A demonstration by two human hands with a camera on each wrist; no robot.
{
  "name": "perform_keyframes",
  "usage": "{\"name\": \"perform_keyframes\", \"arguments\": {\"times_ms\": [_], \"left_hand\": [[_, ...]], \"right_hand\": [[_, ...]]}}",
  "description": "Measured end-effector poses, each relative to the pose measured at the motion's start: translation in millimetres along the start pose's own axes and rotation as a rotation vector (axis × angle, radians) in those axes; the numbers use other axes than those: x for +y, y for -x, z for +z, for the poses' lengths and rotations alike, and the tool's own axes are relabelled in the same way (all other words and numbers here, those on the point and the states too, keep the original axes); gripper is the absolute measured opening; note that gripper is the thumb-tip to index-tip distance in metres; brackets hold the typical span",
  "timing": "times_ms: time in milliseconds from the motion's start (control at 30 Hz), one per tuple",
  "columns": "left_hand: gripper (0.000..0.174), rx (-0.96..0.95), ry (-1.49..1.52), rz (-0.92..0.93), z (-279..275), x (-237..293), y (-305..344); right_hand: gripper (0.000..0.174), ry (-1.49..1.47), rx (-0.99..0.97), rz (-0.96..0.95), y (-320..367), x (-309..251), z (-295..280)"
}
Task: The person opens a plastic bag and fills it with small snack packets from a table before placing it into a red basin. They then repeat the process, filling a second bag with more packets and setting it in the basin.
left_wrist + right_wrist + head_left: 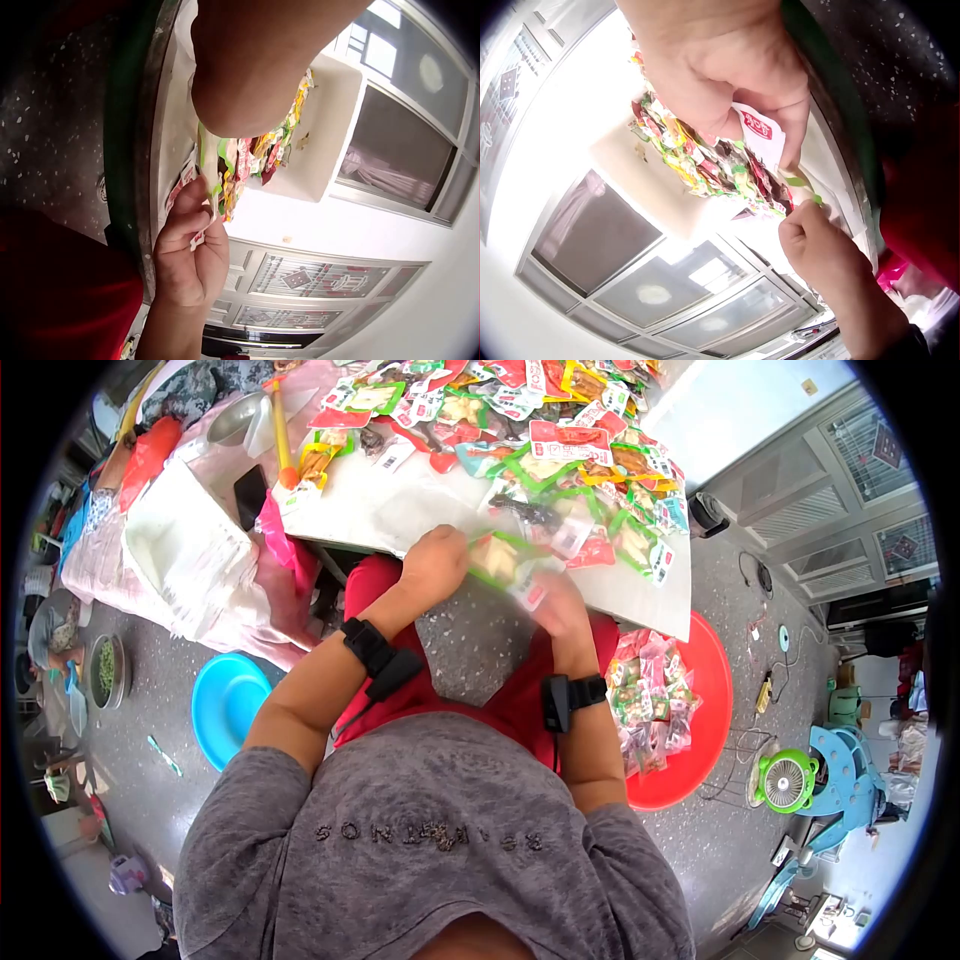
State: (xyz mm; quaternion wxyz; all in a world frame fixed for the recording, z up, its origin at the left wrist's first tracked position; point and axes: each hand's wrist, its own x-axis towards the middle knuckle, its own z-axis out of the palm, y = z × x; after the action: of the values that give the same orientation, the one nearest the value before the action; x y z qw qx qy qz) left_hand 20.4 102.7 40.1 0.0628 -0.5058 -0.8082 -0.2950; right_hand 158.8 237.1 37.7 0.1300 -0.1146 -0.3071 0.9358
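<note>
A clear, green-edged snack packet [497, 559] with pale pieces inside is held between both hands over the table's front edge. My left hand [436, 567] pinches one end of it, fingers curled, as the right wrist view shows of this left hand [821, 244]. The right hand [560, 606] grips the other end, blurred in the head view. In the right wrist view the packet's white end with a red logo [758, 127] sticks out between the thumb and fingers of the right hand [735, 71]. Several more packets [560, 515] lie just beyond the hands.
A heap of colourful snack packets [570, 445] covers the back of the white table [340, 510]. A red basin [708, 710] with bagged packets stands on the floor at right, a blue basin [228, 705] at left. A yellow-handled hammer-like tool [281, 435] lies at the table's left.
</note>
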Motion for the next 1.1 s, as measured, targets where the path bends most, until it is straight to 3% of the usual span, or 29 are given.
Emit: {"name": "perform_keyframes", "arguments": {"times_ms": [100, 133, 233, 267, 367, 467, 567, 633, 733, 833, 900, 1000, 1100], "left_hand": [[0.007, 0.013, -0.118, 0.09, 1.6, 5.5, -2.5], [0.005, 0.019, -0.155, 0.118, 2.0, 7.5, -3.1], [0.005, 0.001, -0.179, 0.127, 2.5, 10.4, -2.3], [0.004, 0.011, -0.184, 0.131, 1.5, 10.7, -1.6], [0.004, 0.022, -0.198, 0.144, -1.9, 10.1, 0.3], [0.004, -0.004, -0.197, 0.161, -2.4, 9.5, 2.4], [0.004, -0.005, -0.186, 0.186, -3.1, 12.4, 1.2], [0.004, 0.026, -0.181, 0.215, -4.0, 15.3, -0.2], [0.006, 0.084, -0.188, 0.257, -3.9, 16.4, -1.0], [0.008, 0.057, -0.166, 0.193, -2.5, 11.1, -2.4], [0.008, 0.077, -0.152, 0.17, 1.0, 7.3, -2.1], [0.006, 0.099, -0.129, 0.149, 2.1, 4.5, -1.8], [0.005, 0.094, -0.08, 0.126, 8.6, -3.8, -1.5]], "right_hand": [[0.037, 0.166, 0.109, -0.129, -20.3, 17.9, 7.2], [0.036, 0.252, 0.257, -0.169, -20.6, 22.3, 16.4], [0.034, 0.692, 0.296, 0.261, -22.3, 7.9, 25.7], [0.03, 0.767, 0.341, 0.263, -29.7, 15.2, 11.9], [0.021, 0.891, 0.195, 0.14, -23.3, 1.6, 13.9], [0.014, 0.783, 0.179, 0.183, -22.2, -8.4, 11.6], [0.01, 0.624, 0.254, 0.082, -30.3, 2.3, 12.0], [0.009, 0.889, 0.2, -0.09, -41.3, 12.7, 9.3], [0.006, 0.841, 0.269, -0.158, -55.0, 23.4, 22.0], [0.008, 0.949, 0.156, -0.382, -60.0, 26.4, 23.4], [0.009, 0.362, 0.319, -0.002, -60.4, 22.2, 37.4], [0.013, 0.252, 0.143, 0.014, -62.1, 26.8, 22.8], [0.016, 0.232, 0.226, -0.027, -48.0, 20.1, 17.5]]}}
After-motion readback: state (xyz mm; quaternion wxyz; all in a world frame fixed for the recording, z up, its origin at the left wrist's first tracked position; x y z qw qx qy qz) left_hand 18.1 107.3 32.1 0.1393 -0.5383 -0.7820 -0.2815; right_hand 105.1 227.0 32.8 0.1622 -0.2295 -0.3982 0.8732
